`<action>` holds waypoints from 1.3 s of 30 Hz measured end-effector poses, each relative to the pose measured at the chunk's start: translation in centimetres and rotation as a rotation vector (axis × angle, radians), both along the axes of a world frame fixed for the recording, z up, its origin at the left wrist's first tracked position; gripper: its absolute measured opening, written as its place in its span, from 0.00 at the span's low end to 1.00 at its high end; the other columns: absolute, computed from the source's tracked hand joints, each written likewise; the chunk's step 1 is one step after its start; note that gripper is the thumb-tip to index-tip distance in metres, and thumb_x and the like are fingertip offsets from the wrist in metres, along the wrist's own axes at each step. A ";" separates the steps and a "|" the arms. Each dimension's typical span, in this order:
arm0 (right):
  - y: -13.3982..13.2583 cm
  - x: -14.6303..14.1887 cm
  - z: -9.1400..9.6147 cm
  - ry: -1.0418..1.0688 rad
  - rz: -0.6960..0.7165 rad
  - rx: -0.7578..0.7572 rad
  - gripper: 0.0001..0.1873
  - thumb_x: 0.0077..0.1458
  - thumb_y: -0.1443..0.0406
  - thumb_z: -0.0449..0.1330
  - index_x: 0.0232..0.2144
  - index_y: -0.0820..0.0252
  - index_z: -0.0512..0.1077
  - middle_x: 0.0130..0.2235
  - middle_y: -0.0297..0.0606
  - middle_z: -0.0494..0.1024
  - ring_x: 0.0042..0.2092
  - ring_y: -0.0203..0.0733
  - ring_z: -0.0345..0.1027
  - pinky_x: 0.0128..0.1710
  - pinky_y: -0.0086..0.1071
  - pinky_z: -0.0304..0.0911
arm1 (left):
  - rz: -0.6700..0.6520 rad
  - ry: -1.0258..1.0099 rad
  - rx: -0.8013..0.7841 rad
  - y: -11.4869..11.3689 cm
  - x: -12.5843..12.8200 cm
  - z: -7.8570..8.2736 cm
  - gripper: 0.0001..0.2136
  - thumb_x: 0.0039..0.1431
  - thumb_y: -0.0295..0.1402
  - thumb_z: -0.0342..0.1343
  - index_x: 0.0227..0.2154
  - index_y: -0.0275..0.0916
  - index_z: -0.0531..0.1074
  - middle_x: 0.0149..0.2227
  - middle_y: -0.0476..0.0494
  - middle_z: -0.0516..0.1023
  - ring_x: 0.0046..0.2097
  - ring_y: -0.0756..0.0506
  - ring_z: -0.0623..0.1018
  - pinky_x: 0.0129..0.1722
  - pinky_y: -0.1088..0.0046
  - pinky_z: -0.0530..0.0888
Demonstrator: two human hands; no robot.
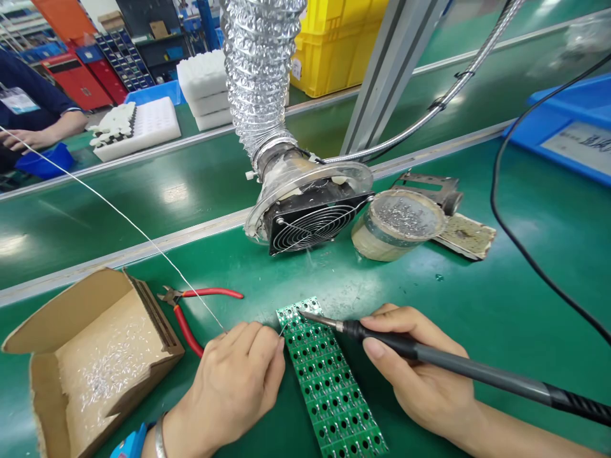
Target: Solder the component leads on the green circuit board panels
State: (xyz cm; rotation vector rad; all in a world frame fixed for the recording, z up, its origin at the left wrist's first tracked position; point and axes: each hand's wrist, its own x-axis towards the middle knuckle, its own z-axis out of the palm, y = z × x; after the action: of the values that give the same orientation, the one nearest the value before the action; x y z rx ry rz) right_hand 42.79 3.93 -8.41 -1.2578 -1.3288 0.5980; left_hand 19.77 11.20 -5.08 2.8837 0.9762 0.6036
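My left hand (233, 381) is closed, pinching a thin wire (119, 213) that runs off toward ten o'clock. My right hand (420, 375) is wrapped around a soldering iron (453, 362), its tip touching the top end of the green circuit board (329, 381), which lies flat between both hands at six o'clock. The counter (477, 286) is a glossy green mat. At eight o'clock on it are red cutters (191, 318) and an open cardboard box (95, 362). At twelve a fan (310, 222) sits under a foil duct (260, 70), with a tin (396, 222) just beside it. Across the belt are yellow crates (334, 44), white trays (143, 127) and another person's hand (28, 137).
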 end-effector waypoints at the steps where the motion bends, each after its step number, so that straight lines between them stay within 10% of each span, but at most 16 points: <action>1: 0.0 -0.1 -0.1 -0.011 0.004 -0.010 0.12 0.56 0.73 0.59 0.40 0.52 0.71 0.27 0.32 0.69 0.27 0.37 0.62 0.25 0.31 0.60 | 0.000 0.009 0.006 0.0 0.0 -0.1 0.08 0.64 0.27 0.50 0.28 0.40 0.64 0.23 0.52 0.65 0.25 0.49 0.65 0.24 0.71 0.62; 39: -0.1 -0.4 0.5 0.052 -0.025 -0.021 0.10 0.57 0.72 0.58 0.39 0.52 0.73 0.26 0.33 0.69 0.25 0.37 0.62 0.22 0.30 0.59 | 0.005 0.005 -0.011 0.5 0.0 -0.1 0.04 0.64 0.28 0.49 0.33 0.40 0.63 0.26 0.51 0.68 0.27 0.49 0.68 0.27 0.70 0.65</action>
State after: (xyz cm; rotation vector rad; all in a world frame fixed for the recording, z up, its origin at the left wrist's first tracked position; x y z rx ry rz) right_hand 42.37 3.81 -7.93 -1.2662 -1.2656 0.6247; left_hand 19.76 11.68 -5.16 2.8753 0.9840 0.5901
